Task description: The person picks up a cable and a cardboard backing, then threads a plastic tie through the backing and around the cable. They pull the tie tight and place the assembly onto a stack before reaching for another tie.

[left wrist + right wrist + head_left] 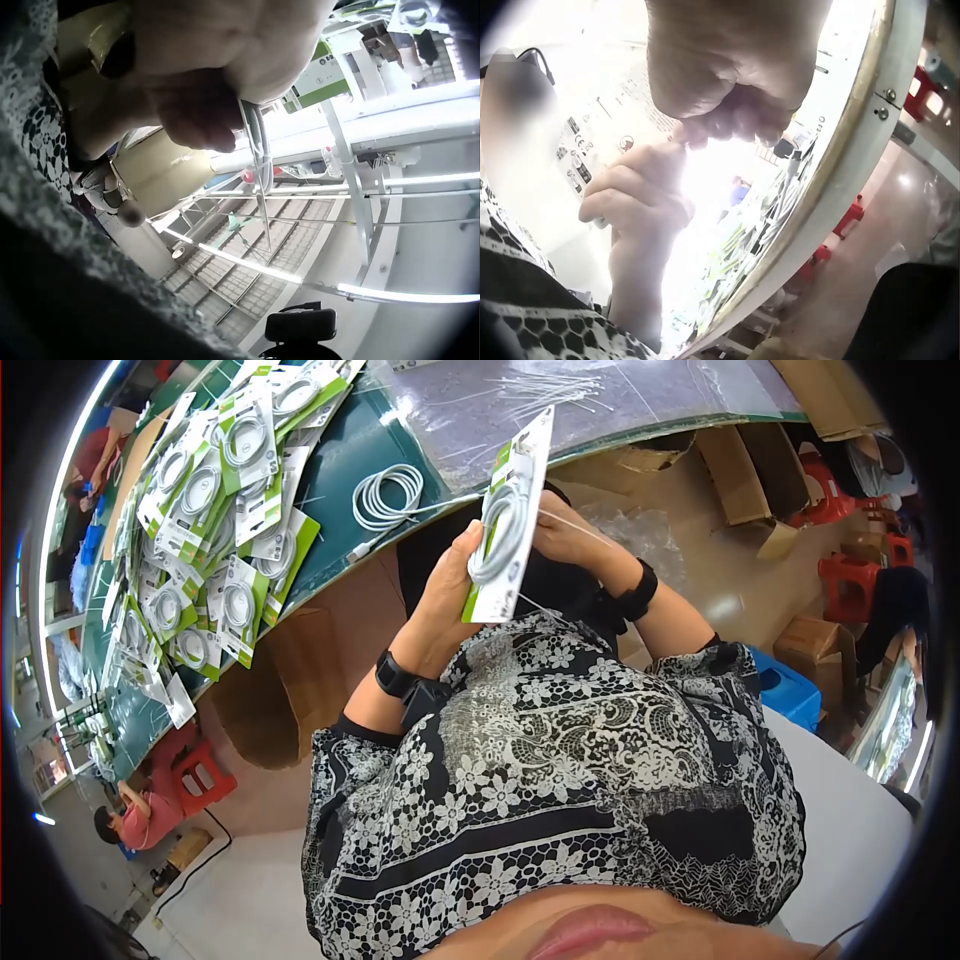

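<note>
My left hand grips a white and green packaging card by its near edge, with the thumb over the front. A coiled white cable lies against the card's printed face; the coil's edge also shows in the left wrist view. Behind the card, my right hand has curled fingers, partly hidden, around a thin white cable tie. In the right wrist view the curled right fingers sit close to the left hand at the card's printed back.
A heap of carded cables covers the left of the green table. One loose coiled cable lies near its edge. Several white cable ties are spread at the back. Cardboard boxes and red stools stand to the right.
</note>
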A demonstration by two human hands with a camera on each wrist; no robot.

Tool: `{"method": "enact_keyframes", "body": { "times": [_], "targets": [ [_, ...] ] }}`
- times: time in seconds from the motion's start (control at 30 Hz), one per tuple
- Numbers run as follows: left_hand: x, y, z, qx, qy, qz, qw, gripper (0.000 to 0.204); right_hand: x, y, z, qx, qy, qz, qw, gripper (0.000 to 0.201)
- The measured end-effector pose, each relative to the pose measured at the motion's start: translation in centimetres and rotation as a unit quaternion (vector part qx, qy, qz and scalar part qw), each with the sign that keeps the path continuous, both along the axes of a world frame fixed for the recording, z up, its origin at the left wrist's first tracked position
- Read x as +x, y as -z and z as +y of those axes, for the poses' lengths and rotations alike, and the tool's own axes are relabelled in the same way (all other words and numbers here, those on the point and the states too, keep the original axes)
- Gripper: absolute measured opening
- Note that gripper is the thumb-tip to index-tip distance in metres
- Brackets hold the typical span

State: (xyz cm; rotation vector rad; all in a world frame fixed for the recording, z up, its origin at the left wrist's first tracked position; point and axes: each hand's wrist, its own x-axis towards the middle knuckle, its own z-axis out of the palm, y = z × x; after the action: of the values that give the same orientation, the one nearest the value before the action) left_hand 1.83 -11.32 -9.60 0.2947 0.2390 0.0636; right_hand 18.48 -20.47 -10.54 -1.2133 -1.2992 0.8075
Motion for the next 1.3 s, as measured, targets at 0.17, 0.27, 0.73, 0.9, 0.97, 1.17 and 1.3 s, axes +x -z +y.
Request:
{"method": "enact_keyframes", "body": {
  "times": [0.17,0.27,0.73,0.9,0.97,1.17,1.3],
  "targets": [
    [1.3,-0.5,0.5,0.028,0.029,-0.082,0.996,0.036,-0.7,1.0,-0.7,0.057,0.07,0.005,0.996,0.03],
    [1.9,-0.5,1.0,0.246,-0.102,0.104,0.958,0.034,0.7,-0.5,-0.3,-0.059,0.023,0.001,0.998,0.03],
    [3.4,-4.1,20.1,0.6,-0.181,0.243,0.74,0.026,-1.0,3.8,-2.4,-0.231,0.034,0.079,0.969,0.007],
    [7.1,-1.6,28.7,0.631,-0.181,0.263,0.707,0.037,-1.0,2.6,-1.8,-0.198,0.047,0.024,0.979,0.007],
    [7.7,-1.3,29.4,0.53,-0.203,0.207,0.797,0.041,-1.6,1.0,0.8,-0.059,0.086,-0.093,0.99,0.006],
    [5.7,-1.6,28.3,0.532,-0.17,0.228,0.798,0.043,-5.2,0.1,9.7,0.096,0.109,-0.359,0.922,0.027],
    [1.9,-5.4,25.2,0.657,-0.145,0.257,0.694,0.042,-6.8,0.6,10.3,0.029,0.097,-0.422,0.901,0.031]
  ]
}}
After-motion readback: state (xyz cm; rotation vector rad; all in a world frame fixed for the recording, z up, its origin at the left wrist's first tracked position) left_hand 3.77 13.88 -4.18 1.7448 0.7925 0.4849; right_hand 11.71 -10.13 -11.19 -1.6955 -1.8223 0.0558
